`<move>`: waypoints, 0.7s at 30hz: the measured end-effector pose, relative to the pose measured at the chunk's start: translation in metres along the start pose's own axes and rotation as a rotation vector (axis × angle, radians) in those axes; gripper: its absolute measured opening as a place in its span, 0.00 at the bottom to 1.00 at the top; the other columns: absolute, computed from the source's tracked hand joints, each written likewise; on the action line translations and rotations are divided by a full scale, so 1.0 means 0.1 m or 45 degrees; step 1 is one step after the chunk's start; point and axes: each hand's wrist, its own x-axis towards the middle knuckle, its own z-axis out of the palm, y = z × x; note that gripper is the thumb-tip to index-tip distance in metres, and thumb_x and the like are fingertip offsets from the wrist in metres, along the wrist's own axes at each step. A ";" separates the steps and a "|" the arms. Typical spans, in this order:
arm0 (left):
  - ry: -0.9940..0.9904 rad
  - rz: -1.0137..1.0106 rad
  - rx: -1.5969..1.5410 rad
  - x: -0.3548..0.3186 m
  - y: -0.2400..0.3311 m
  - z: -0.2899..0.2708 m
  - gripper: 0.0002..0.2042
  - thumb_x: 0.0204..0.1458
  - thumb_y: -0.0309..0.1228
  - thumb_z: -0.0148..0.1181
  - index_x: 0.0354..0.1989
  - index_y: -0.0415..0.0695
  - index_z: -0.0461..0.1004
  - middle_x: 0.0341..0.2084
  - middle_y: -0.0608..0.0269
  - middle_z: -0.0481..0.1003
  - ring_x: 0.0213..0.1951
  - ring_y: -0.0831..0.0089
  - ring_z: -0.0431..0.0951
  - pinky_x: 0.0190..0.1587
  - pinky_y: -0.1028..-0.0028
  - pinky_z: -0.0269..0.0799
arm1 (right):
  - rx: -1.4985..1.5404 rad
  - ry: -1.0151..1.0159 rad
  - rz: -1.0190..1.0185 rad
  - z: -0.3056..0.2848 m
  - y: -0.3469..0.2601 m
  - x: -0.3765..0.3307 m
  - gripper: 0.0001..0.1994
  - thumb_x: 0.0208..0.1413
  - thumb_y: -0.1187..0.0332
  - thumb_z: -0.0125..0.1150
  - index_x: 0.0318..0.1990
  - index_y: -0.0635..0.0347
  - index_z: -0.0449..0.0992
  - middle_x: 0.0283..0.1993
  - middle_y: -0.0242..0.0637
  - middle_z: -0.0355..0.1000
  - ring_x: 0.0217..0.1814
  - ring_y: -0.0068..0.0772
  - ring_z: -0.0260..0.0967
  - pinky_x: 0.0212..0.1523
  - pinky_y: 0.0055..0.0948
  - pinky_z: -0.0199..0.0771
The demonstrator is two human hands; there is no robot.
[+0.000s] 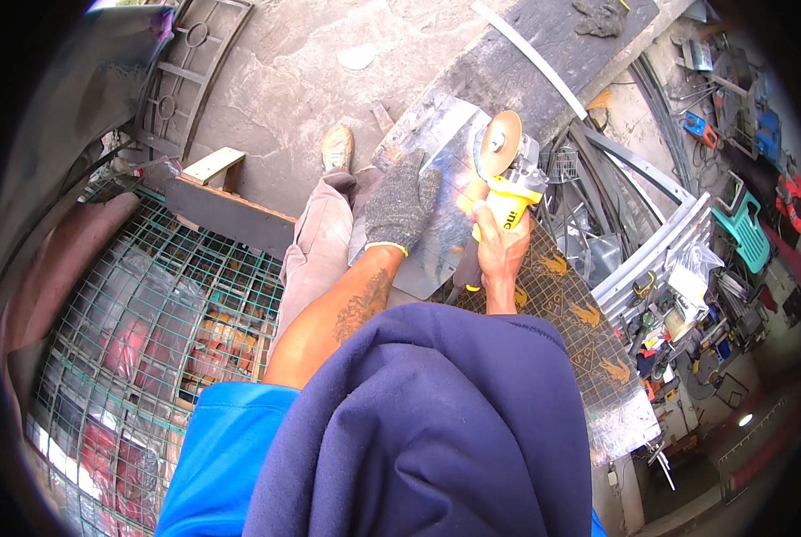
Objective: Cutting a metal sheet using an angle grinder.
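Observation:
My right hand (505, 246), bare, is wrapped round the yellow body of an angle grinder (515, 190). The grinder's tan disc (494, 159) stands up on its far left side, over the metal sheet or just beyond its edge; contact cannot be made out. My left hand (403, 201) wears a dark grey knit glove with a yellow cuff. It lies flat on the shiny metal sheet (450, 125), left of the grinder, fingers stretched out. Under the sheet is a dark bench board (579, 309) printed with a grid and gold figures.
A pale metal strip (535, 61) and a spare grey glove (600, 16) lie on the bench's far part. Metal bars (633, 166) and a green plastic stool (742, 231) crowd the right. On the left are green wire mesh (87, 358) and a metal frame (190, 80).

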 end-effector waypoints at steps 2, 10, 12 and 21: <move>0.079 0.049 0.043 0.01 -0.07 0.05 0.26 0.66 0.47 0.50 0.64 0.40 0.71 0.59 0.39 0.74 0.62 0.44 0.73 0.65 0.54 0.66 | 0.000 -0.015 -0.076 0.00 0.07 0.02 0.24 0.52 0.61 0.76 0.48 0.65 0.71 0.33 0.37 0.77 0.28 0.27 0.75 0.32 0.30 0.77; -0.017 -0.003 0.018 0.00 0.03 0.00 0.26 0.67 0.46 0.49 0.66 0.40 0.70 0.62 0.38 0.71 0.65 0.43 0.69 0.69 0.55 0.62 | 0.020 -0.031 -0.079 -0.04 -0.04 0.01 0.23 0.52 0.61 0.77 0.47 0.65 0.71 0.31 0.35 0.77 0.26 0.24 0.73 0.29 0.28 0.76; 0.007 0.015 0.031 0.00 0.02 -0.01 0.26 0.67 0.46 0.49 0.66 0.41 0.70 0.62 0.39 0.71 0.65 0.43 0.70 0.68 0.55 0.62 | 0.025 -0.023 -0.073 -0.04 -0.08 -0.01 0.23 0.52 0.61 0.77 0.47 0.65 0.72 0.31 0.35 0.77 0.26 0.24 0.73 0.29 0.29 0.76; -0.019 -0.001 0.045 -0.01 0.01 -0.01 0.26 0.68 0.46 0.48 0.67 0.40 0.69 0.63 0.39 0.71 0.66 0.44 0.69 0.69 0.56 0.61 | -0.130 0.022 -0.093 -0.02 -0.10 -0.06 0.23 0.52 0.61 0.76 0.47 0.64 0.72 0.31 0.35 0.76 0.27 0.25 0.73 0.30 0.29 0.76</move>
